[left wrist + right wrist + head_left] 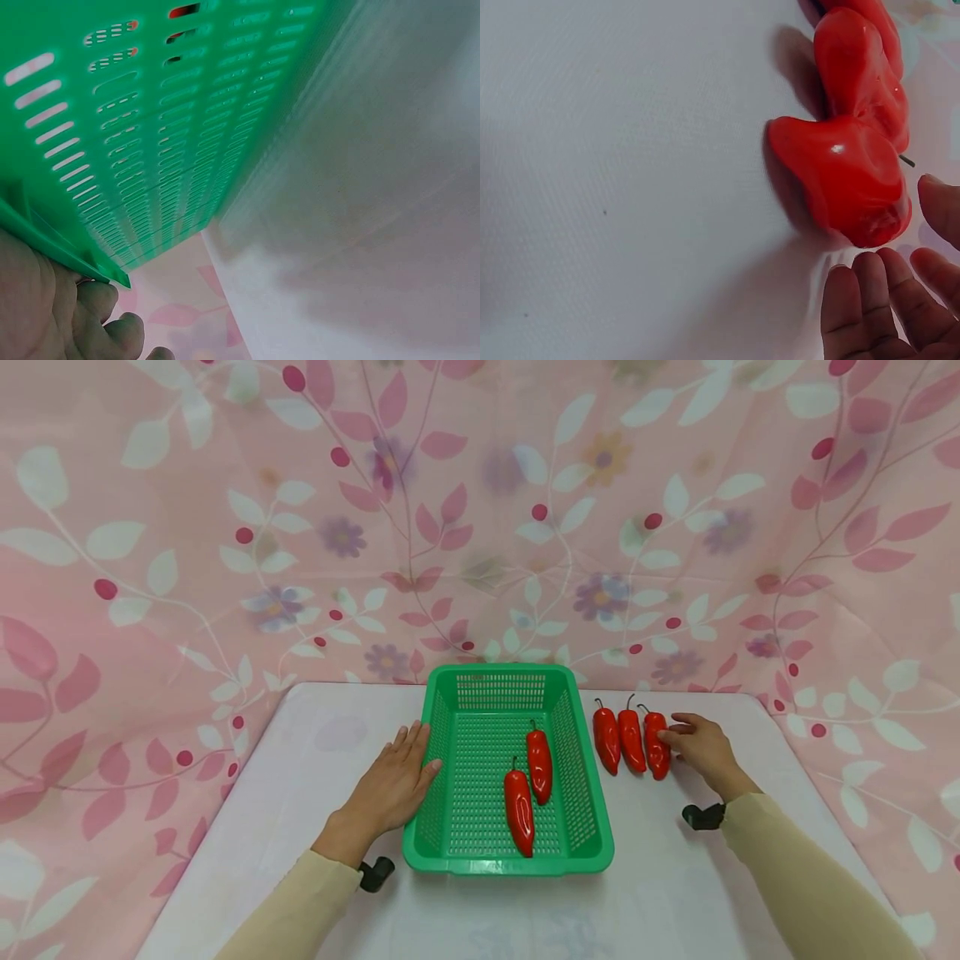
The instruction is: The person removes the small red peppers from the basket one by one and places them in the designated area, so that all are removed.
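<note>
My left hand (388,787) rests along the left rim of a green plastic basket (510,866), its fingers extended. In the left wrist view the left hand (52,315) sits against the basket's outer edge. Inside the basket lie two red peppers, one nearer me (519,814) and the other (538,768) to its right and farther back. Right of the basket, three more red peppers stand in a row: left pepper (606,742), middle pepper (632,742), right pepper (657,752). My right hand (705,750) is beside the right pepper, fingers parted and thumb across its near side.
A white cloth covers the table (330,727), with the basket in the middle. A pink floral curtain (480,527) hangs behind and at both sides. Black wrist camera mounts, left mount (377,874) and right mount (703,817), stick out below the hands.
</note>
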A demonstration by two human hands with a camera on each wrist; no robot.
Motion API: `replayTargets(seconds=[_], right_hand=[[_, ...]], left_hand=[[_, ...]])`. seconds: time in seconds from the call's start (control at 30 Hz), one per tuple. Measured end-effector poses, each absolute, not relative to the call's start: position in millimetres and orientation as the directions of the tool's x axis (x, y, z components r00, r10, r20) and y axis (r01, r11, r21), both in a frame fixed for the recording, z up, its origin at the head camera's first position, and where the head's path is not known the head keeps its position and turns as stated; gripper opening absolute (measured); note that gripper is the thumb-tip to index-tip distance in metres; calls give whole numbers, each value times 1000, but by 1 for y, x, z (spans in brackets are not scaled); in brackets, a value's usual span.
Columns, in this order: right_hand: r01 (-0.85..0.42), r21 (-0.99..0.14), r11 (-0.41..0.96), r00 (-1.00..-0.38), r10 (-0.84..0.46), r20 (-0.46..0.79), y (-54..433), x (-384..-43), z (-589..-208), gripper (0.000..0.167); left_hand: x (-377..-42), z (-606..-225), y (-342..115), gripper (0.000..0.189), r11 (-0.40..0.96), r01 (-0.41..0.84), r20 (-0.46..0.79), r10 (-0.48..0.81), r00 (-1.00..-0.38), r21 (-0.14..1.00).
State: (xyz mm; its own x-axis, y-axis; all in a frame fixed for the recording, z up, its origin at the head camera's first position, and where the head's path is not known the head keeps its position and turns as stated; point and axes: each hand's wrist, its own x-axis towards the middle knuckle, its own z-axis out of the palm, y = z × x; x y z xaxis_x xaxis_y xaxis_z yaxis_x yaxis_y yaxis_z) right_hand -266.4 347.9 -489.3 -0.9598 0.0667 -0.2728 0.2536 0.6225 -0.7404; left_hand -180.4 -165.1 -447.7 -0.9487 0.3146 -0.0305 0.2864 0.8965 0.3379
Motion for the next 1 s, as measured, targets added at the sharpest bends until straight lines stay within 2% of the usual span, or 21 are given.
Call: replayTargets(seconds=[0.37,1.0], right_hand=[[156,-786,598,-982,6,-191,337,-258,-469,76],[-30,-813,582,-975,-198,-105,238,-234,-387,61]], left_hand=[[-181,-447,-164,72,900,293,-34,320,-947,324],[-181,-443,-165,73,901,284,-48,316,-947,327]])
